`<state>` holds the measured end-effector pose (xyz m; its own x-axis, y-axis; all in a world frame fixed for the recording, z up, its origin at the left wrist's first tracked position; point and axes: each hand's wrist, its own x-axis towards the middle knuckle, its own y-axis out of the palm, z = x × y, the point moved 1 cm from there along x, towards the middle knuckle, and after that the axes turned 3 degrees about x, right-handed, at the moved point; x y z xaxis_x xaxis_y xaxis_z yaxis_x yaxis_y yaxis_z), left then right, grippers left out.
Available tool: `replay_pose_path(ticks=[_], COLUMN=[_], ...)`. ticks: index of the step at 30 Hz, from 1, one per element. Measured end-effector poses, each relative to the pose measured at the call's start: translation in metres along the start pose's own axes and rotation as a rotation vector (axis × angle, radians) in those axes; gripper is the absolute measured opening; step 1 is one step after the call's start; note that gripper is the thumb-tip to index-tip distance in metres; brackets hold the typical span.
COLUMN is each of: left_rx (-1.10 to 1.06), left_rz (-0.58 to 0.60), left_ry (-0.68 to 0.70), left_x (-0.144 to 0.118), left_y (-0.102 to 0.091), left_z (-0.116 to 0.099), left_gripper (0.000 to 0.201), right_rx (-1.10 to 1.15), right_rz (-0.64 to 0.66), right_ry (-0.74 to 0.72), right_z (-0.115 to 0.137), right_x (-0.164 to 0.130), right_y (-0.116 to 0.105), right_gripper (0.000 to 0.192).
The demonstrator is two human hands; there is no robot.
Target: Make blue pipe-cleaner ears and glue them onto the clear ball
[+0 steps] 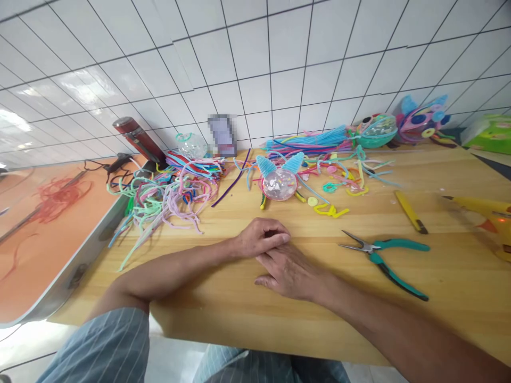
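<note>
Pliers (pixel 385 255) lie nearest our hands, on the tabletop toward its right edge, untouched. Long axis runs diagonal: closed nose points left toward the hands, teal handles splay back-right toward the near edge. Both hands rest mid-tabletop, empty. Left hand (pixel 261 238) has fingers curled loosely over the right hand (pixel 289 272), whose fingers lie flat and together. We judge this an idle pause with nothing gripped. Any pickup would call for reaching right and closing on the handles. Ball craft with blue ears (pixel 279 178) sits beyond the hands.
</note>
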<state>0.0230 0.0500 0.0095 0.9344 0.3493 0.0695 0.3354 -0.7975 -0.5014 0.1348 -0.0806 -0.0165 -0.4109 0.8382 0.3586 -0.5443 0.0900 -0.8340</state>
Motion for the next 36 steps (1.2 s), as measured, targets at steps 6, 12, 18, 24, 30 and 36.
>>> replay_pose_path(ticks=[6,12,18,24,30,36], left_rx=[0.049,-0.018,-0.080,-0.040,-0.122,-0.325], left_rz=[0.013,-0.123,-0.247,-0.235,-0.230,-0.161], left_ry=[0.005,-0.152,-0.125,-0.045,0.002,0.050], left_x=[0.003,-0.001,-0.002,0.003,0.006,0.002], left_y=[0.001,0.014,0.026,0.027,0.025,0.022], left_z=[-0.001,-0.011,-0.008,-0.009,-0.011,-0.013], left_gripper=[0.043,0.042,0.039,0.038,0.038,0.046], right_rx=[-0.036,-0.098,-0.156,-0.216,-0.239,-0.278], right_rz=[-0.070,-0.089,-0.063,-0.066,-0.094,-0.133], right_ry=[-0.050,-0.083,-0.096,-0.108,-0.146,-0.201], right_z=[-0.003,-0.009,-0.015,-0.020,-0.025,-0.016], right_x=[-0.001,-0.004,-0.006,-0.009,-0.009,-0.005], right_y=[0.003,0.002,-0.001,-0.003,-0.005,-0.022], right_gripper=[0.046,0.037,0.018,0.017,0.015,0.021])
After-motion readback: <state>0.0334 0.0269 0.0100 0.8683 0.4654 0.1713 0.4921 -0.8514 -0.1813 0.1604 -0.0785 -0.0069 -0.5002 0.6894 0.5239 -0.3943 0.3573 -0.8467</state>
